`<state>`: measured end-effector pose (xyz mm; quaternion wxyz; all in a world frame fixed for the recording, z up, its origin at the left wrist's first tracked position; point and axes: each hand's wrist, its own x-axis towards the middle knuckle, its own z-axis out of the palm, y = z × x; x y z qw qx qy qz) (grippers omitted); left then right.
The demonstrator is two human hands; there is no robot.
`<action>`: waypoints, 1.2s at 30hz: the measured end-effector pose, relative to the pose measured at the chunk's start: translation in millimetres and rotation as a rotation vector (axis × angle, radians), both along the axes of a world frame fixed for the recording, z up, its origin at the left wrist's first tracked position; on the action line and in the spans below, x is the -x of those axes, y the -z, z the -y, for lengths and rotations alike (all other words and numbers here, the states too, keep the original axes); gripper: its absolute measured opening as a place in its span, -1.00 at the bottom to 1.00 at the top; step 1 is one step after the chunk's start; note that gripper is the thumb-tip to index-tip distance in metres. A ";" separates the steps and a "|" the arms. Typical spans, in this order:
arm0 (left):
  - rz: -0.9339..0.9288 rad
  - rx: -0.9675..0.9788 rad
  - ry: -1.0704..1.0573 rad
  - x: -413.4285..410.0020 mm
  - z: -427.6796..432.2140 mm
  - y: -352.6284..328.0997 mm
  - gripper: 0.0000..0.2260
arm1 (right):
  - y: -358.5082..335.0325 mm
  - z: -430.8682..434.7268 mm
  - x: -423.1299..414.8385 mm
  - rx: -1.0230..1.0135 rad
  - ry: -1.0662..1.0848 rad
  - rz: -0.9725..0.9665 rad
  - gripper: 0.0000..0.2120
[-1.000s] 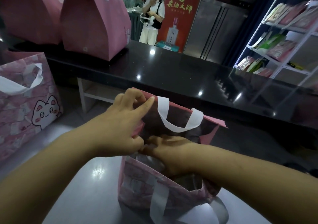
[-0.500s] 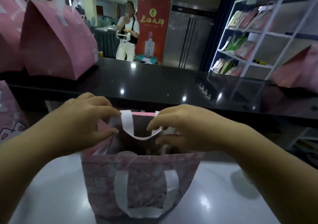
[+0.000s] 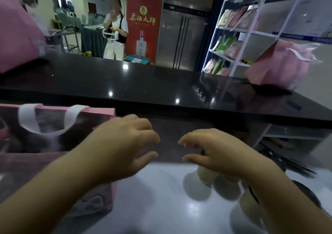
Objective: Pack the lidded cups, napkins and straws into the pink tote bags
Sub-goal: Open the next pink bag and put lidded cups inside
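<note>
An open pink tote bag [image 3: 53, 154] with white handles stands at the left on the pale work surface [image 3: 158, 197]. My left hand [image 3: 124, 144] hovers just right of the bag's mouth, fingers loosely curled and holding nothing. My right hand [image 3: 215, 153] hangs level with it, a hand's width to the right, fingers loosely bent and empty. Under my right wrist stand several pale lidded cups [image 3: 210, 178], blurred and partly hidden by the arm. What is inside the bag cannot be made out.
A raised black counter [image 3: 143, 90] runs across behind the work surface. Pink bags stand on it at the far left [image 3: 16, 36] and far right [image 3: 280, 64]. Beyond are a white shelf rack [image 3: 240, 32], a red banner and a person standing.
Both hands have come off the tote bag's rim and handle and now hang free. The view has swung right, so the bag sits at the left and the cups have come into sight.
</note>
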<state>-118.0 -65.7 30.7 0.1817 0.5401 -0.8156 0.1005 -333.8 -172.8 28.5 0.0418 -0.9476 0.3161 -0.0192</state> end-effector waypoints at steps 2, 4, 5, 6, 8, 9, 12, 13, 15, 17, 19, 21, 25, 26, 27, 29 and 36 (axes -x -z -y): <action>0.035 -0.045 -0.010 25.4 16.4 18.9 -0.71 | 13.4 15.0 26.2 -0.023 0.060 -0.091 -0.59; 0.061 -0.095 -0.053 44.7 31.0 37.0 -0.67 | 24.0 28.7 46.6 -0.040 0.116 -0.167 -0.55; 0.084 -0.120 -0.078 52.7 37.3 44.0 -0.66 | 28.3 35.6 54.0 -0.037 0.141 -0.201 -0.54; 0.110 -0.143 -0.102 59.5 42.5 49.7 -0.66 | 32.1 42.6 59.6 -0.027 0.160 -0.228 -0.53; 0.165 -0.183 -0.145 69.4 51.3 59.3 -0.66 | 39.6 57.1 66.5 -0.008 0.196 -0.265 -0.51; 0.186 -0.204 -0.163 72.6 54.7 63.2 -0.66 | 43.6 64.4 68.3 -0.008 0.214 -0.278 -0.46; 0.213 -0.264 -0.207 78.1 62.3 70.5 -0.66 | 57.8 84.6 69.6 -0.042 0.229 -0.293 -0.22; 0.215 -0.280 -0.218 79.8 64.2 71.9 -0.66 | 62.6 89.9 68.8 -0.073 0.223 -0.298 -0.16; 0.220 -0.303 -0.235 81.9 67.0 73.6 -0.67 | 71.2 98.3 66.6 -0.157 0.216 -0.324 -0.08; 0.227 -0.318 -0.247 82.8 68.5 74.4 -0.67 | 77.9 104.8 65.1 -0.216 0.212 -0.354 -0.10; 0.222 -0.328 -0.253 81.9 68.7 74.0 -0.67 | 81.4 108.9 63.8 -0.230 0.207 -0.336 -0.16; 0.204 -0.319 -0.252 78.6 68.0 72.0 -0.67 | 82.4 110.4 62.9 -0.200 0.204 -0.275 -0.20; 0.125 -0.244 -0.242 64.5 62.7 55.0 -0.67 | 71.3 103.5 57.0 -0.093 0.184 -0.096 -0.22; 0.101 -0.214 -0.238 59.3 60.2 48.3 -0.67 | 64.5 100.1 53.6 -0.077 0.172 -0.043 -0.23; 0.079 -0.186 -0.236 53.3 57.0 41.2 -0.68 | 56.0 96.0 48.9 -0.061 0.158 0.009 -0.24; 0.052 -0.136 -0.246 39.6 48.8 25.8 -0.69 | 36.8 87.1 36.5 -0.022 0.121 0.127 -0.24; -0.050 -0.003 -0.331 -30.2 6.4 -20.6 -0.77 | -30.5 47.7 -28.9 -0.036 -0.056 0.513 -0.30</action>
